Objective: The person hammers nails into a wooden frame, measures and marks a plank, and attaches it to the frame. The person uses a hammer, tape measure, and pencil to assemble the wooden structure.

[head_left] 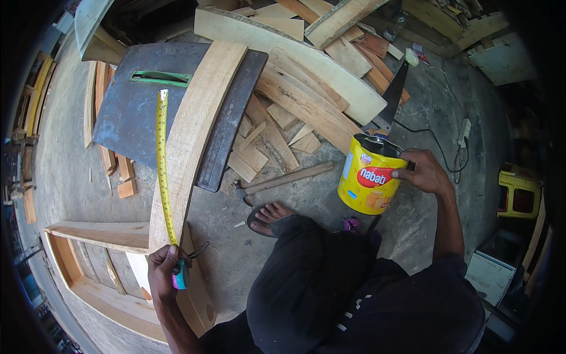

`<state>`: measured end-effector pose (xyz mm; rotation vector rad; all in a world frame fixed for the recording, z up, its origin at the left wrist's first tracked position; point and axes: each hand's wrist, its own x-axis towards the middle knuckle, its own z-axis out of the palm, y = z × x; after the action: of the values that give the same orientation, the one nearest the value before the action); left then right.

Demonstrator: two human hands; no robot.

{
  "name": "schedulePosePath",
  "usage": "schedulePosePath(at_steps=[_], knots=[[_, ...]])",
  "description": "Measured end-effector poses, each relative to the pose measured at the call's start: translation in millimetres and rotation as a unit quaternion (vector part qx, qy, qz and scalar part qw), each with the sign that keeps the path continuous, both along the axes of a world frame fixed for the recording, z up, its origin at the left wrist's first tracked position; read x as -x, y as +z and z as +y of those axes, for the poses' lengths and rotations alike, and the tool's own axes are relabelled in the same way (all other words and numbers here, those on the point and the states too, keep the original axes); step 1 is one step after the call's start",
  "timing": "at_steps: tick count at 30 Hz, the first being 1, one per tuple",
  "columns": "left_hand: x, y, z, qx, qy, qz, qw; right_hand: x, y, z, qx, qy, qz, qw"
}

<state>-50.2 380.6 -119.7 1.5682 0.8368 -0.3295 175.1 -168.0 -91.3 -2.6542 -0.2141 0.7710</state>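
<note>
My left hand (161, 269) is closed around a teal and pink tape measure (181, 276). Its yellow blade (164, 171) is drawn out away from me, running along the left side of a long wooden board (203, 100). That board lies over a dark metal tabletop (127, 118) with a green-edged slot. On the right, my right hand (427, 170) grips the rim of a yellow tin (370, 187), thumb on the outside. The tin is tilted and dark things show inside its open top, too hidden to name.
A hammer (289, 178) lies on the concrete floor near my sandalled foot (270, 218). Planks and offcuts (306, 88) are piled beyond it, with a handsaw (394, 94) by the tin. A wooden frame (97, 236) stands at lower left; a power strip (464, 133) lies right.
</note>
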Motion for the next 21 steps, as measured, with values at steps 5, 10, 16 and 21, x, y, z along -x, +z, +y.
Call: schedulePosePath(at_steps=[5, 10, 16, 21], knots=[[-24.9, -4.6, -8.9, 0.012, -0.043, -0.055, 0.997, 36.4, -59.5, -90.3, 0.137, -0.106, -0.129, 0.976], [-26.7, -14.4, -28.9, 0.048, -0.034, -0.105, 0.993, 131.8, -133.2, -126.0, 0.128, -0.247, -0.262, 0.924], [-2.6, -3.2, -39.5, 0.021, -0.100, -0.080, 0.992, 254.6, -200.9, -16.4, 0.010, -0.134, -0.118, 0.984], [11.4, 13.4, -41.0, 0.028, -0.112, -0.114, 0.987, 238.0, -249.4, -4.8, 0.050, -0.077, -0.147, 0.985]])
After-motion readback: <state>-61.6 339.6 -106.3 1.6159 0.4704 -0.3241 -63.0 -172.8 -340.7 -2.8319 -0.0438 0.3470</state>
